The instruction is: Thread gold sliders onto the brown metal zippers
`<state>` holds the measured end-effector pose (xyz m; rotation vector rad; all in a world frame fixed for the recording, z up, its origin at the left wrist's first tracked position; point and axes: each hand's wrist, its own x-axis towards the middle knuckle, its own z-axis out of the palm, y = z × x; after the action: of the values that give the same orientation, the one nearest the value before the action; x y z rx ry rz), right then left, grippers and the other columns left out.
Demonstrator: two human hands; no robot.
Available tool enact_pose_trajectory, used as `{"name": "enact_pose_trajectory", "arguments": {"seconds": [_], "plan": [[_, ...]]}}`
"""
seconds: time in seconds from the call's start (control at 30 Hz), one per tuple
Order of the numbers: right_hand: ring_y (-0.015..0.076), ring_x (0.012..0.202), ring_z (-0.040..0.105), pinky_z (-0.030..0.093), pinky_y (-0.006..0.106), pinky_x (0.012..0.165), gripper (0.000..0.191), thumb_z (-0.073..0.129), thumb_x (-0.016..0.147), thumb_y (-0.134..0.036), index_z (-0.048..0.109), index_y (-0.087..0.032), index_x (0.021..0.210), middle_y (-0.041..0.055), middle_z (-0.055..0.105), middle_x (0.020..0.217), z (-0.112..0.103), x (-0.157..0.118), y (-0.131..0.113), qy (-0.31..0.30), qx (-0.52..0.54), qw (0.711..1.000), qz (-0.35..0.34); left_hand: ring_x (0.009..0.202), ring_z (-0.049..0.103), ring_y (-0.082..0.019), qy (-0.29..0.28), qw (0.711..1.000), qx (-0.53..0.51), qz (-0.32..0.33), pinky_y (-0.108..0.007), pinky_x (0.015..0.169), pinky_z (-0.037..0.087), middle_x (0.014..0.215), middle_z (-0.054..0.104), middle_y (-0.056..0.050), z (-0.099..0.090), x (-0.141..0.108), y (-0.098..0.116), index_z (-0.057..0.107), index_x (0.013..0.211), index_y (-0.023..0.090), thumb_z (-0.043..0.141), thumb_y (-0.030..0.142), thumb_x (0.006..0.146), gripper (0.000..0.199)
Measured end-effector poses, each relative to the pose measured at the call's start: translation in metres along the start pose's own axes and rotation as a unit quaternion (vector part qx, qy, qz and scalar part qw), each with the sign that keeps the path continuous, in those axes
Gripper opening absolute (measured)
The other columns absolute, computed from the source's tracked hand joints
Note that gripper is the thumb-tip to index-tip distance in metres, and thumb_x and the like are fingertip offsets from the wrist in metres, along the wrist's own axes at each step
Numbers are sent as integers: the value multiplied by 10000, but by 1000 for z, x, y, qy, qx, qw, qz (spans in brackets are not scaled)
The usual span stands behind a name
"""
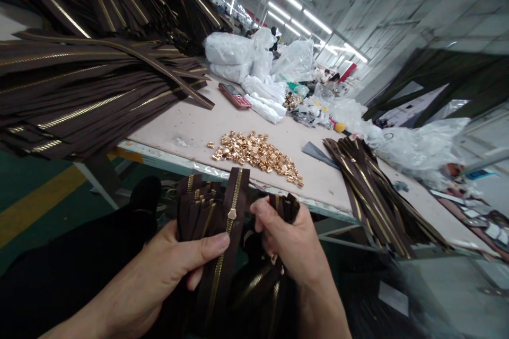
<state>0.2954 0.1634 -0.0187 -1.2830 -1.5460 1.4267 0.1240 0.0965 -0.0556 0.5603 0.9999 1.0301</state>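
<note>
Left hand (170, 275) clamped on brown zipper (234, 190), right hand (288, 246) clamped on zipper bundle (286, 207), gold sliders (256, 158) heaped on surface (191, 122)

Left hand (183, 257) is angled in from lower left, thumb (210, 246) extended, fingers tucked out of view. Right hand (288, 238) is curled shut, knuckles up. Both forearms (99, 312) are held low; hands are kept just apart.

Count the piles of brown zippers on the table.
2: a big heap at the left, a smaller pile at the right; others may be hidden.
</note>
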Motion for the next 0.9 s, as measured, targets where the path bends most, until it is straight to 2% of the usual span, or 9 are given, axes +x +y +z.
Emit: {"name": "enact_pose_trajectory", "arguments": {"seconds": [0.1, 0.23, 0.37, 0.43, 0.5, 0.57, 0.67, 0.77, 0.9], "plan": [[51, 390, 368, 255, 189, 366, 408, 774, 791, -552, 675, -160, 732, -71, 456, 497, -1, -16, 10, -47, 55, 996, 46, 467, 405, -103, 5, 1000, 21, 10, -213, 447, 331, 453, 442, 37, -5, 0, -4, 417, 422, 207, 801, 543, 703, 582], [38, 391, 354, 239, 170, 357, 314, 907, 671, -382, 720, -164, 801, -89, 465, 480, 12, -27, 19, -65, 144, 985, 65, 481, 414, -98, 25, 998, 56, 26, -208, 457, 320, 464, 457, 42, -7, -1, -7, 452, 418, 196, 819, 515, 695, 559], [30, 423, 371, 235, 155, 364, 275, 911, 669, -341, 742, -164, 795, -62, 540, 550, 19, -30, 20, -101, 220, 969, 53, 441, 380, -90, -25, 997, 68, 9, -211, 441, 293, 454, 470, 54, -2, -6, -8, 637, 554, 205, 841, 527, 656, 395], [32, 413, 376, 242, 152, 361, 275, 913, 665, -338, 739, -164, 788, -67, 524, 529, 17, -32, 21, -95, 219, 970, 52, 450, 391, -91, -17, 998, 63, -2, -213, 462, 308, 459, 470, 53, -1, -8, -9, 660, 579, 206, 825, 549, 669, 391], [36, 388, 372, 251, 153, 356, 295, 906, 672, -362, 712, -157, 756, -77, 483, 482, 14, -34, 24, -79, 195, 975, 65, 477, 418, -101, -2, 997, 76, 8, -222, 492, 332, 461, 462, 41, -1, -9, -9, 597, 488, 198, 802, 562, 695, 466], [40, 376, 367, 262, 157, 357, 331, 886, 693, -402, 672, -152, 724, -79, 462, 459, 12, -35, 27, -68, 170, 980, 82, 490, 418, -108, -7, 995, 99, 29, -230, 498, 327, 455, 453, 31, -2, -9, -10, 534, 418, 194, 784, 576, 708, 541], [42, 384, 353, 275, 169, 371, 340, 868, 710, -417, 661, -151, 758, -83, 455, 473, 11, -36, 31, -73, 162, 980, 85, 484, 377, -106, -21, 992, 117, 29, -236, 485, 286, 452, 432, 37, -3, -7, -10, 521, 417, 199, 768, 592, 712, 550], [47, 416, 348, 268, 181, 398, 287, 830, 751, -368, 629, -163, 750, -86, 442, 494, 12, -37, 30, -65, 152, 984, 63, 480, 361, -109, -16, 989, 143, 30, -246, 479, 261, 458, 416, 40, -2, -5, -11, 461, 412, 208, 746, 617, 709, 580], [52, 487, 333, 269, 190, 452, 257, 746, 780, -234, 532, -175, 650, -79, 418, 538, 13, -39, 26, -81, 116, 989, 47, 478, 364, -119, 40, 981, 182, 58, -258, 503, 290, 440, 394, 51, -3, -2, -14, 455, 452, 225, 705, 626, 746, 557]]}}
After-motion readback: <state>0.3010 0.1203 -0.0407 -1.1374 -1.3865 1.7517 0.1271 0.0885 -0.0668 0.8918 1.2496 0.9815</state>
